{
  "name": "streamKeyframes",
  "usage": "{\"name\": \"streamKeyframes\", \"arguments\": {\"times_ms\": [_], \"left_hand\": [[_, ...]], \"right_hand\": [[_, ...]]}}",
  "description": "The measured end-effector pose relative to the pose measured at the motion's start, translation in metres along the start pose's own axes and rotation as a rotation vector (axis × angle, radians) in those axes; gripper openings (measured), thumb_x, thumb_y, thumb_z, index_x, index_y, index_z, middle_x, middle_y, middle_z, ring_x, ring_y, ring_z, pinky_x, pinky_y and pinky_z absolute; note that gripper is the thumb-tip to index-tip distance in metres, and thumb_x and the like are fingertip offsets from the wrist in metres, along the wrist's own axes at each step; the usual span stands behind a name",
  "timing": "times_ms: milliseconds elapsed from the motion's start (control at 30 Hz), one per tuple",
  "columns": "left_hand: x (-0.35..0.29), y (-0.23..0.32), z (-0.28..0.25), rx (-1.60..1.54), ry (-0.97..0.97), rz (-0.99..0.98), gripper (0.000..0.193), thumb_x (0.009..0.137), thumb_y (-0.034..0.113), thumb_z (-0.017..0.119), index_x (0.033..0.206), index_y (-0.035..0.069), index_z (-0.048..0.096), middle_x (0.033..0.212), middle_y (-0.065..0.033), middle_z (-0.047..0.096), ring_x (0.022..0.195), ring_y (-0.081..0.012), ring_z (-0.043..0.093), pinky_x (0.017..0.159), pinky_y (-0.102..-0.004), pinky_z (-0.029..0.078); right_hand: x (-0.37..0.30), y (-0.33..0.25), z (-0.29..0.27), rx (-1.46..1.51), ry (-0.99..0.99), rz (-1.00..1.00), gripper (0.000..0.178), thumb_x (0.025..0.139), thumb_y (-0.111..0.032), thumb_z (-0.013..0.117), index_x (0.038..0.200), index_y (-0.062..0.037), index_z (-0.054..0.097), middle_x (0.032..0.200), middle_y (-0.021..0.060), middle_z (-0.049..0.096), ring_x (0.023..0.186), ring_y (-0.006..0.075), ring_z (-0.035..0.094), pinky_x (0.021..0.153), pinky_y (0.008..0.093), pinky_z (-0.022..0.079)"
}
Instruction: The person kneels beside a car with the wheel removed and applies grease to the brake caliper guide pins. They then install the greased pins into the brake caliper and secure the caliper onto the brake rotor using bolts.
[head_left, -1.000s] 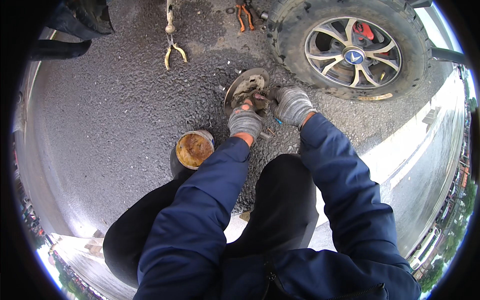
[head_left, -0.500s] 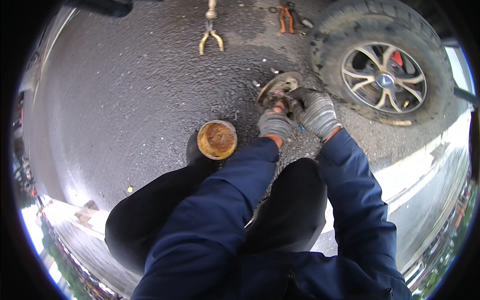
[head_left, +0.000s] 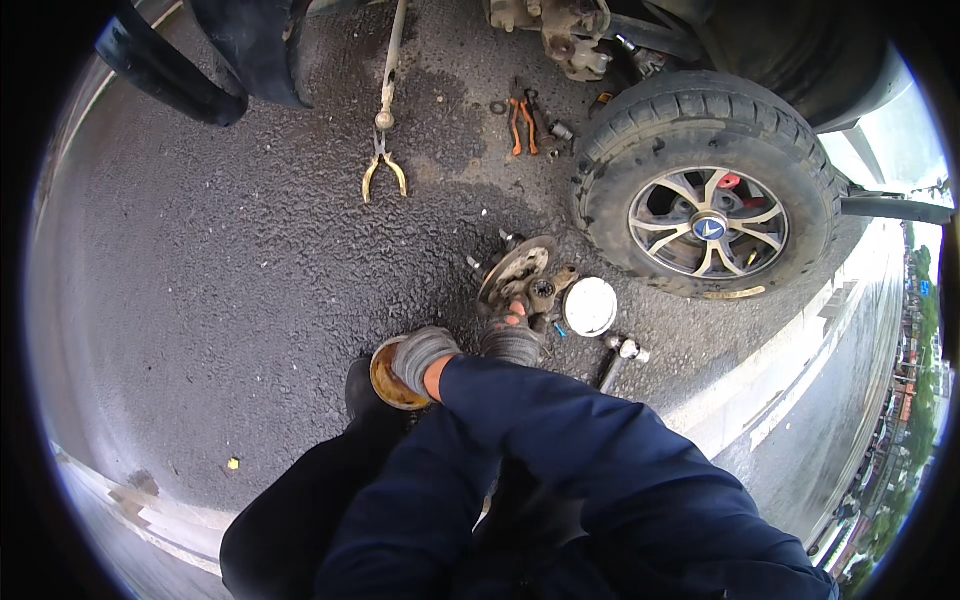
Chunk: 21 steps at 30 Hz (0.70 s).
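My left hand (head_left: 512,340), in a grey knit glove with bare reddish fingertips showing, is closed round a wheel hub (head_left: 518,270). The hub has a round flange with studs sticking out, and it tilts up from the asphalt. My right hand (head_left: 425,358), gloved alike, reaches across my left arm into a round tub of brown-yellow grease (head_left: 392,390). The tub stands by my left foot; my right fingers are hidden in it. Just right of the hub lie a greasy metal part with a round bearing (head_left: 543,289) and a white round lid (head_left: 591,307).
A wheel with its tyre (head_left: 700,190) lies at the right. Ahead are yellow-handled pliers (head_left: 383,165), orange-handled pliers (head_left: 522,122) and a long rod (head_left: 391,70). A metal tool (head_left: 622,357) lies near my right knee. Vehicle parts (head_left: 570,30) overhang the far edge.
My right hand has left the hub and moved left into the grease tub. My left hand still holds the hub. The view has shifted, showing more vehicle parts at the top.
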<state>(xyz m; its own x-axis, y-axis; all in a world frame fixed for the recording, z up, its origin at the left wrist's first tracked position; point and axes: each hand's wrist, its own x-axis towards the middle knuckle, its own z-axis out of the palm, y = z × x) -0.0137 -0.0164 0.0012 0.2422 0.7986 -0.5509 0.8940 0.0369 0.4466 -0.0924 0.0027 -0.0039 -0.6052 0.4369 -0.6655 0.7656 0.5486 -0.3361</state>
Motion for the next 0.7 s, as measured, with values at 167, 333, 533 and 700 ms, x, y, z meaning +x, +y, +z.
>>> {"name": "streamKeyframes", "arguments": {"times_ms": [167, 333, 533, 700], "left_hand": [[0.005, -0.003, -0.002, -0.018, 0.01, 0.014, 0.049, 0.087, 0.044, 0.056, 0.118, 0.006, 0.06, 0.11, -0.0162, 0.066, 0.099, -0.0339, 0.064, 0.088, -0.0445, 0.049], [0.011, 0.004, -0.007, -0.025, 0.037, 0.043, 0.053, 0.087, 0.048, 0.056, 0.119, 0.006, 0.059, 0.114, -0.0162, 0.065, 0.1, -0.0339, 0.064, 0.09, -0.0446, 0.049], [0.013, 0.007, -0.012, -0.098, -0.126, -0.028, 0.055, 0.086, 0.05, 0.057, 0.12, 0.007, 0.052, 0.106, -0.0182, 0.067, 0.1, -0.0353, 0.065, 0.087, -0.0462, 0.051], [0.016, 0.002, -0.008, -0.106, -0.088, 0.011, 0.051, 0.087, 0.047, 0.058, 0.118, 0.007, 0.051, 0.105, -0.0193, 0.067, 0.1, -0.0354, 0.064, 0.086, -0.0462, 0.051]], "right_hand": [[-0.023, 0.006, -0.014, 0.046, 0.107, -0.025, 0.021, 0.082, -0.021, 0.059, 0.087, -0.0059, 0.073, 0.089, 0.0128, 0.071, 0.078, 0.0298, 0.069, 0.06, 0.0442, 0.054], [-0.13, 0.069, -0.11, 0.23, 0.78, 0.122, 0.022, 0.076, -0.022, 0.059, 0.084, -0.0051, 0.07, 0.077, 0.0173, 0.067, 0.074, 0.0341, 0.066, 0.067, 0.0421, 0.054], [-0.195, 0.192, -0.178, 0.409, 0.83, 0.489, 0.023, 0.08, -0.017, 0.067, 0.098, -0.0035, 0.069, 0.088, 0.0181, 0.069, 0.081, 0.0293, 0.067, 0.071, 0.0406, 0.052], [-0.176, 0.191, -0.115, 0.336, 0.663, 0.56, 0.025, 0.079, -0.023, 0.063, 0.096, -0.0071, 0.07, 0.09, 0.0192, 0.069, 0.087, 0.035, 0.066, 0.08, 0.0412, 0.052]]}}
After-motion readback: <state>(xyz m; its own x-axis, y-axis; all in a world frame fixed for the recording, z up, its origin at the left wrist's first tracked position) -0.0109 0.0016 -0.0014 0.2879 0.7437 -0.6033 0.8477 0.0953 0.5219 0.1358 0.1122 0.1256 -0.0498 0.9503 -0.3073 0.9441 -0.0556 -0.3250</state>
